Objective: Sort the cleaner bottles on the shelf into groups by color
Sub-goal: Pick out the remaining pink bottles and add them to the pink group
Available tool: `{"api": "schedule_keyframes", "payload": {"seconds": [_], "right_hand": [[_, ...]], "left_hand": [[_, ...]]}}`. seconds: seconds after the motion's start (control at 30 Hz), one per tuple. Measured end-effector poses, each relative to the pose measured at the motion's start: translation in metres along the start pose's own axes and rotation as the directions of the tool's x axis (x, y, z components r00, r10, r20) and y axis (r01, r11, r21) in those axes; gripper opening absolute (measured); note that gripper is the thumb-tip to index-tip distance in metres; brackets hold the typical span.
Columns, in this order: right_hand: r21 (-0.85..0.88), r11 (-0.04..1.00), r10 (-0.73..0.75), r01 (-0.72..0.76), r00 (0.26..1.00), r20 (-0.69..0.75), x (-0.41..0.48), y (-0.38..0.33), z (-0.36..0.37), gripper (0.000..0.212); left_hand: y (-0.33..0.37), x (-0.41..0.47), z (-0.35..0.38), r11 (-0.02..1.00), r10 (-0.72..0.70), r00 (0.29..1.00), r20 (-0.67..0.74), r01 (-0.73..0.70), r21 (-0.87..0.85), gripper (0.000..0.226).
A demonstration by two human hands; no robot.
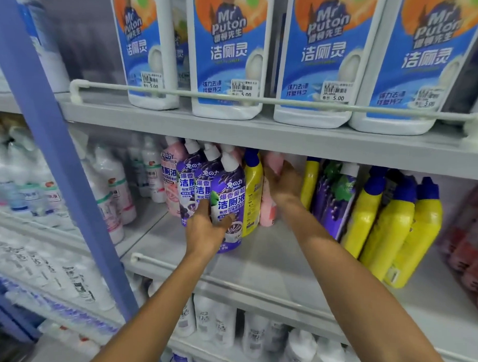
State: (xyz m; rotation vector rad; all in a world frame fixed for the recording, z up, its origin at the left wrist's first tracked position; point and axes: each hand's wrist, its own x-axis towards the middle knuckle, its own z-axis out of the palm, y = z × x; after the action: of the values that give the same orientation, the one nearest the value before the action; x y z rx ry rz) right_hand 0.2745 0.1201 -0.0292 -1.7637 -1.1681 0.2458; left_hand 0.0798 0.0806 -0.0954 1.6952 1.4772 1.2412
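My left hand is gripping the slick-looking purple bottle low (probably heavy) — right hand touching the pink bottle, grip unclear.

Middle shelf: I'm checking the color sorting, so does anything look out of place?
Yes. One yellow bottle stands between the purple bottles and a pink bottle, away from the yellow group on the right. A lone purple bottle sits among those yellows. The left hand grips the front purple bottle.
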Motion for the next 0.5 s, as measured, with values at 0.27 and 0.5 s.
{"api": "schedule_keyframes", "payload": {"seconds": [0.27,0.5], "right_hand": [[-0.099,0.993,-0.07,0.067,0.997,-0.028,-0.077,0.022,-0.073,0.037],[-0.047,0.994,-0.099,0.094,0.989,-0.108,-0.114,0.042,-0.096,0.036]], "left_hand": [[0.021,0.005,0.03,0.994,0.025,0.995,0.093,-0.035,0.1,0.048],[0.046,0.021,0.076,0.994,0.101,0.961,0.257,-0.107,0.01,0.041]]}}
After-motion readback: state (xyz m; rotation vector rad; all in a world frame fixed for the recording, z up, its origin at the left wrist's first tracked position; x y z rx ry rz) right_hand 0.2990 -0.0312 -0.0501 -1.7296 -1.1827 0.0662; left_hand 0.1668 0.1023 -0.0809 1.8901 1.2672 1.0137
